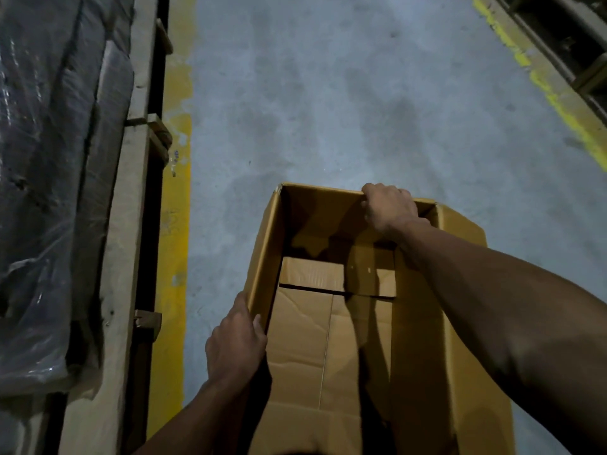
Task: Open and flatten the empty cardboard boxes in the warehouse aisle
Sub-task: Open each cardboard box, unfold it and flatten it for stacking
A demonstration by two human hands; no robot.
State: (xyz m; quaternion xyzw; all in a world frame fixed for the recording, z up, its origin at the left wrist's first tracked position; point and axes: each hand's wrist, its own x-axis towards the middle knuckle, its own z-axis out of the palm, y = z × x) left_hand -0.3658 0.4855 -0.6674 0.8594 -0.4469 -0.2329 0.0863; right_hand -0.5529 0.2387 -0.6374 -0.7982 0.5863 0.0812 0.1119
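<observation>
The cardboard box (328, 323) stands open on the concrete floor (328, 110) of the aisle, between the yellow line (172, 257) and the right side, nothing inside but its own folded bottom flaps (312, 274). Right hand (389, 206) reaches across, grip curled over the far top edge. Left hand (235, 343) grips the near left wall, thumb hooked inside, fingers outside. Wrapped pallet (49, 192) sits left.

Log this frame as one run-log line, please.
cardboard box: open, upright, not flattened | left hand: grip on left wall | right hand: grip on far rim | floor: concrete
</observation>
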